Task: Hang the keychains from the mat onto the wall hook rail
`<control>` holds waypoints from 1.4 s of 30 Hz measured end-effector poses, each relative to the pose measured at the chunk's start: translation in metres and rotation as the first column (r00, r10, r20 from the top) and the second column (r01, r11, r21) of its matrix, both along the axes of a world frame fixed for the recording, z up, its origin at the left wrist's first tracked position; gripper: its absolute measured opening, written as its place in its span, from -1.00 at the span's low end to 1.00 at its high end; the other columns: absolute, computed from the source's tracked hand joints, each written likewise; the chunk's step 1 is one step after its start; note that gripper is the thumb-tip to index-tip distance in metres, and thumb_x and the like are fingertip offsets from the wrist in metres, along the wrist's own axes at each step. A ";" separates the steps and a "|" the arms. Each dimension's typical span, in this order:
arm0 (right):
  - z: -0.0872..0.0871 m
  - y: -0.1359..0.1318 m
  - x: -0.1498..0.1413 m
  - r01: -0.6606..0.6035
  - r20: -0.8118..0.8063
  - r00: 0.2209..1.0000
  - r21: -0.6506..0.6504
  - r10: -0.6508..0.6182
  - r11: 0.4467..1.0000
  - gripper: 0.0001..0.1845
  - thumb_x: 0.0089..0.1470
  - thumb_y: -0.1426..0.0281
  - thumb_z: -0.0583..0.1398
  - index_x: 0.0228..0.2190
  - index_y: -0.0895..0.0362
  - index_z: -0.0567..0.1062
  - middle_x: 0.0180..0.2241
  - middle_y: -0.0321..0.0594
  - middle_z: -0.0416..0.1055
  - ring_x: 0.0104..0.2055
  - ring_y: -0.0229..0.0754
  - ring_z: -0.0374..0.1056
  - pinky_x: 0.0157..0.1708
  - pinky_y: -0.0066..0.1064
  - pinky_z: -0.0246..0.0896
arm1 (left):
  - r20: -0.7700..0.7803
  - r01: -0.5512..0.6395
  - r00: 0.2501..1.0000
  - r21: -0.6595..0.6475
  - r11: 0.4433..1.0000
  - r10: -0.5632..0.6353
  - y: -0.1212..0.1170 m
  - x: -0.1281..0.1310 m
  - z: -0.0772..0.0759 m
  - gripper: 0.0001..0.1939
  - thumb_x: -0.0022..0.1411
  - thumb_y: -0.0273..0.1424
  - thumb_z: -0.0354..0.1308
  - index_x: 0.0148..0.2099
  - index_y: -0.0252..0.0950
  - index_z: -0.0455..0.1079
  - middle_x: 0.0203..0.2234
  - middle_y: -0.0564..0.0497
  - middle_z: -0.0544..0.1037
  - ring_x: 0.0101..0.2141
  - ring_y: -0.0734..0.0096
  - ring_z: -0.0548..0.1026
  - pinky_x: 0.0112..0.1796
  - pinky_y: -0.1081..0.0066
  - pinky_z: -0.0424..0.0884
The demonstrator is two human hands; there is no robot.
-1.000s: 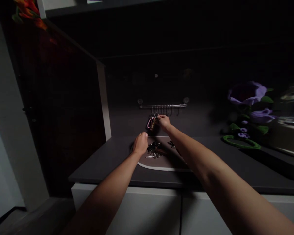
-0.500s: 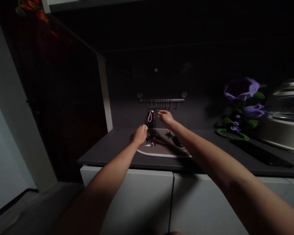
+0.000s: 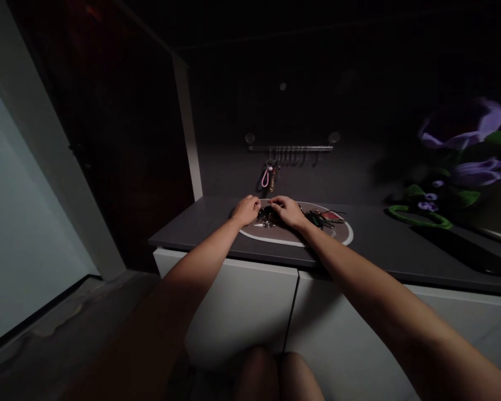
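A bunch of dark keys (image 3: 268,215) lies on the oval brown mat (image 3: 284,236) with a pale rim, between my two hands. My left hand (image 3: 246,211) is at the mat's left end, its fingers curled closed beside the keys; what they hold, if anything, is hidden. Over the mat's middle, my right hand (image 3: 288,211) reaches toward the same keys, thumb and fingers bent and slightly apart. A pink loop keychain (image 3: 265,178) and a brown key fob (image 3: 273,181) hang above from the hook rail (image 3: 290,148).
More keys and a red tag (image 3: 332,216) lie on the mat's right part. Purple knitted flowers (image 3: 463,131) with a green ring (image 3: 420,217) stand to the right on the dark counter (image 3: 183,223). White cabinet doors (image 3: 242,306) are below; a wall panel (image 3: 187,122) borders the left.
My right hand has moved down from the hanging keychains to the mat, leaving them on the rail. The view has tilted down, and my left hand stays at the mat's left end.
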State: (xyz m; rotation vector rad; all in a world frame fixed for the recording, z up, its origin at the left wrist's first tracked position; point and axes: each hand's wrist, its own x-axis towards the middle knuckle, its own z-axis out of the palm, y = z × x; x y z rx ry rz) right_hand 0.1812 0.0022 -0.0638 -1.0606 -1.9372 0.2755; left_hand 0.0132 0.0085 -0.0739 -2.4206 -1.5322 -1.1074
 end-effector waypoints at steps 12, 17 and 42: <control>0.002 0.003 -0.002 0.083 0.160 0.984 -0.036 -0.076 0.996 -0.80 -0.03 0.44 0.10 -0.38 0.19 0.51 -0.28 -0.14 0.44 -0.19 -0.20 0.30 -0.13 -0.37 0.13 | -0.018 -0.041 0.999 -0.154 0.987 0.039 0.006 -0.002 -0.001 -0.76 0.08 -0.29 0.02 -0.38 -0.32 0.44 -0.42 -0.05 0.48 -0.38 0.38 0.38 -0.35 0.43 0.24; 0.002 0.004 -0.002 0.075 0.117 0.991 -0.072 -0.066 0.995 -0.81 -0.04 0.43 0.10 -0.41 0.17 0.52 -0.32 -0.17 0.46 -0.25 -0.21 0.32 -0.17 -0.39 0.14 | 0.035 0.019 0.999 -0.168 0.986 -0.013 0.008 -0.002 -0.002 -0.82 0.05 -0.36 0.04 -0.40 -0.33 0.44 -0.46 -0.01 0.48 -0.42 0.44 0.37 -0.38 0.46 0.23; 0.002 0.005 0.000 -0.005 0.062 0.998 -0.054 0.008 0.999 -0.78 -0.08 0.32 0.15 -0.37 0.15 0.51 -0.45 -0.25 0.46 -0.43 -0.27 0.27 -0.33 -0.44 0.14 | 0.594 0.447 0.751 -0.136 0.884 -0.288 0.003 0.005 0.003 -0.83 0.04 -0.35 0.09 -0.39 -0.39 0.33 -0.56 0.07 0.40 -0.50 0.57 0.31 -0.41 0.52 0.23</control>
